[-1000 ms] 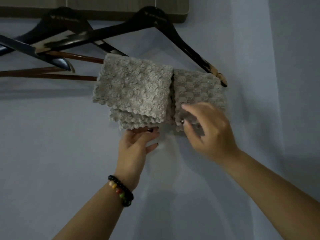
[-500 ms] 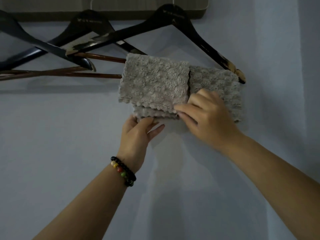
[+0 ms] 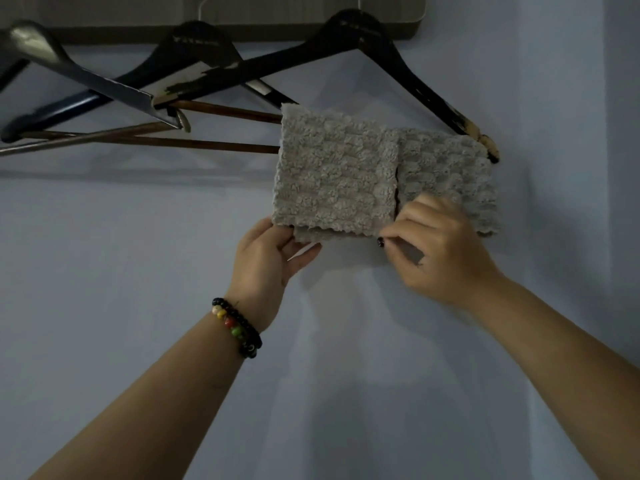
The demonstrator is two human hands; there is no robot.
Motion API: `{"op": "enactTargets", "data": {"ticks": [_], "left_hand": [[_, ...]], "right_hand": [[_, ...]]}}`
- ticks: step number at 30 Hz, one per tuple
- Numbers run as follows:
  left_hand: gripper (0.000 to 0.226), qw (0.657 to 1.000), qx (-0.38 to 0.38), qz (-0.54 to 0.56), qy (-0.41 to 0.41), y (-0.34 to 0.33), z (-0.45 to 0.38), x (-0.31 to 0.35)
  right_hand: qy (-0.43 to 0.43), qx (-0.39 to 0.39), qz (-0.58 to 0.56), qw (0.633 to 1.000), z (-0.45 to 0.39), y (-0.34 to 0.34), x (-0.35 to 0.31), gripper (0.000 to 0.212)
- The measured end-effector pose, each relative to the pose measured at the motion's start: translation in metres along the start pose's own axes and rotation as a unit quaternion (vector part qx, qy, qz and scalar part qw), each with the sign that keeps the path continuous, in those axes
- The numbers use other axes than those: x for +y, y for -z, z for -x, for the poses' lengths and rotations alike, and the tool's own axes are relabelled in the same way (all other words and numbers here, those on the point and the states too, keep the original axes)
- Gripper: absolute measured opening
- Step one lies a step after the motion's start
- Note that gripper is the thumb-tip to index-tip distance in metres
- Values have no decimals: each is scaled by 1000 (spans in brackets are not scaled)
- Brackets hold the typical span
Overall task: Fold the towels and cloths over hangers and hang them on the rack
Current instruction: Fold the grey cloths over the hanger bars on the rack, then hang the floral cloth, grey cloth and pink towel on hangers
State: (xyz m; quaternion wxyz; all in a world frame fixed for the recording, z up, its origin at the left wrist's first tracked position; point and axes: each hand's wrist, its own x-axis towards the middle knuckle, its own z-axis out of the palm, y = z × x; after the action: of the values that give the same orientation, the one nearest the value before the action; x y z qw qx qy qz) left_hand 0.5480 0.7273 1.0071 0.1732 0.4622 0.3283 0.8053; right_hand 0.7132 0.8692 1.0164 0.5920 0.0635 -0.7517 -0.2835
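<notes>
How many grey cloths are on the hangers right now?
2, side by side over the hanger bars. The left cloth overlaps in front, its lower edge held by the left hand. The right cloth hangs beside it, touched by the right hand. More could hide behind.

Your left hand [image 3: 268, 258] has its fingertips tucked behind the lower edge of the left cloth [image 3: 332, 178], so you cannot see how they grip. Both cloths cover the crossbars (2 brown rods run under them). The frame's left edge cuts off the grey hanger [image 3: 79, 77], and the top edge crops the rack [image 3: 242, 19].
</notes>
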Motion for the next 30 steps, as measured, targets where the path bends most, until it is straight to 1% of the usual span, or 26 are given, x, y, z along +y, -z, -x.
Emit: {"op": "enactTargets", "data": {"ticks": [3,5,10,14,17,21,26,30], "left_hand": [[36,1000,0,-20,9,4,2,4],[33,998,-4,-67,9,9,5,8],[19,982,-23,-185,0,26,25,20],[29,943,-63,-327,-15,45,54,32],[32,912,-97,-398,-17,58,83,40],[46,853,-125,-507,-17,74,126,54],[54,815,-142,-562,20,90,182,75],[56,774,-137,-615,68,98,229,90]], "right_hand": [[-28,-42,-77,996,3,6,-7,12],[-46,-62,-107,991,6,11,-13,13],[-113,-134,-127,976,11,27,-34,28],[-177,-217,-141,950,12,40,-60,40],[-215,-262,-154,928,12,52,-86,45],[-258,-305,-178,899,11,68,-125,49],[-309,-346,-213,860,18,93,-172,55],[-331,-394,-238,824,33,111,-209,57]]}}
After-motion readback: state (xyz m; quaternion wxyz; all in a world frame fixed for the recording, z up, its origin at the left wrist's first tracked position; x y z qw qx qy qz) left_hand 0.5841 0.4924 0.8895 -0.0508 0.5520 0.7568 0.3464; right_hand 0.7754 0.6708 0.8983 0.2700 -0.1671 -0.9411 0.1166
